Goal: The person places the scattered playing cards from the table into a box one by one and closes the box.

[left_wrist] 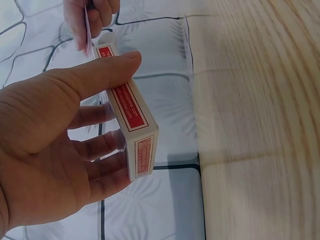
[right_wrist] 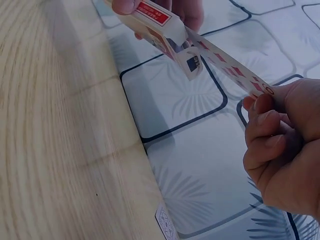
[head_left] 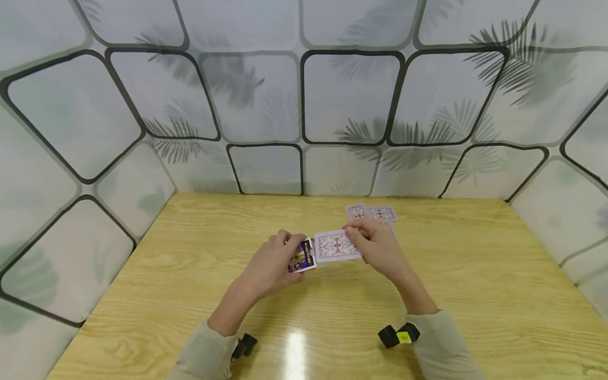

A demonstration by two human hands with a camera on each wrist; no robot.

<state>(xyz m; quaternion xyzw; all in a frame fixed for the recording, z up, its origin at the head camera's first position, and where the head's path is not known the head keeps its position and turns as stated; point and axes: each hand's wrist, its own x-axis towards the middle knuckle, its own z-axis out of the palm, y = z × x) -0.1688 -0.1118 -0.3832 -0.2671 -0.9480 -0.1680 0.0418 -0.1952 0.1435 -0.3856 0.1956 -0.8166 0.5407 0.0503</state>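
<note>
My left hand [head_left: 273,264] grips a playing card box [head_left: 304,256] between thumb and fingers, above the table. In the left wrist view the box [left_wrist: 131,112] shows red panels on its narrow side and end. The right hand [head_left: 377,248] pinches the far end of a playing card [head_left: 336,246], its patterned back facing up. That card [right_wrist: 232,67] shows red diamonds on its underside in the right wrist view. Its other end lies at the mouth of the box, where an open flap [right_wrist: 192,64] hangs. Whether the card's end is still inside cannot be told.
Several playing cards [head_left: 381,213] lie back up on the wooden table [head_left: 475,274], beyond the right hand and partly hidden by it. A patterned cloth wall [head_left: 266,169] encloses the table's back and sides. Each wrist wears a small black camera [head_left: 399,335].
</note>
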